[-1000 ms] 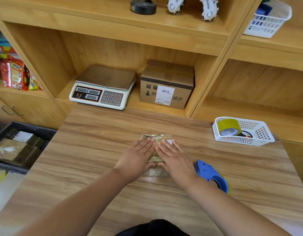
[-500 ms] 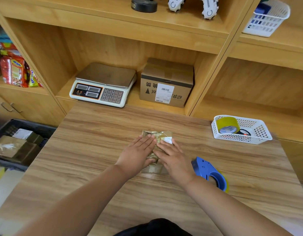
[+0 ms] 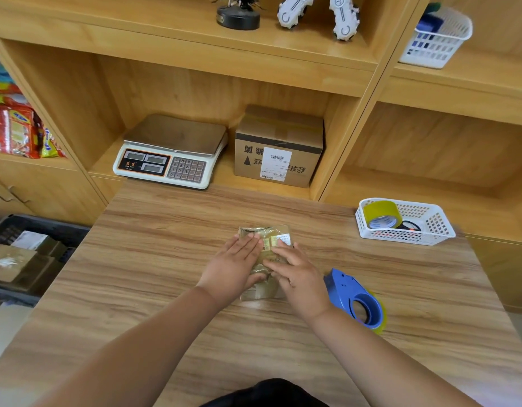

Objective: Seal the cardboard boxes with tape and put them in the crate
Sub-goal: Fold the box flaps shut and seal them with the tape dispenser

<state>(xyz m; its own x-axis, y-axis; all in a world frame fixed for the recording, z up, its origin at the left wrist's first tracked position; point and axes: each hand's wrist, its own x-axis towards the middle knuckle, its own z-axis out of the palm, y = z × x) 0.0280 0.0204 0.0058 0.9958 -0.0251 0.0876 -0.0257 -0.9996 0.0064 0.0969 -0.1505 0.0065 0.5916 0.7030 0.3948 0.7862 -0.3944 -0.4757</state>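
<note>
A small tape-wrapped brown cardboard box (image 3: 265, 240) lies at the centre of the frame on the wood-grain table (image 3: 165, 259). Both hands rest flat on it with straight fingers, curled round nothing. The left hand (image 3: 233, 265) covers its left half and the right hand (image 3: 298, 274) its right half. A white sticker on the box's far right corner carries print too small to read.

Just right of the right wrist lies a blue plastic tape dispenser (image 3: 353, 298) loaded with yellowish tape. At centre right, a white perforated plastic basket (image 3: 436, 230) holds a yellow roll of packing tape (image 3: 380, 214).

On the shelf in the upper centre stands a white electronic scale with a steel pan (image 3: 171, 154). Its panel shows a red brand mark that I cannot make out and a keypad with digits 0 to 9. Beside it sits a larger brown carton (image 3: 278, 145). It bears upside-down black Chinese characters, a black triangle and a white barcode label.

At the lower left edge, a black plastic crate (image 3: 7, 227) holds taped brown boxes (image 3: 16, 262), one with a white label.
</note>
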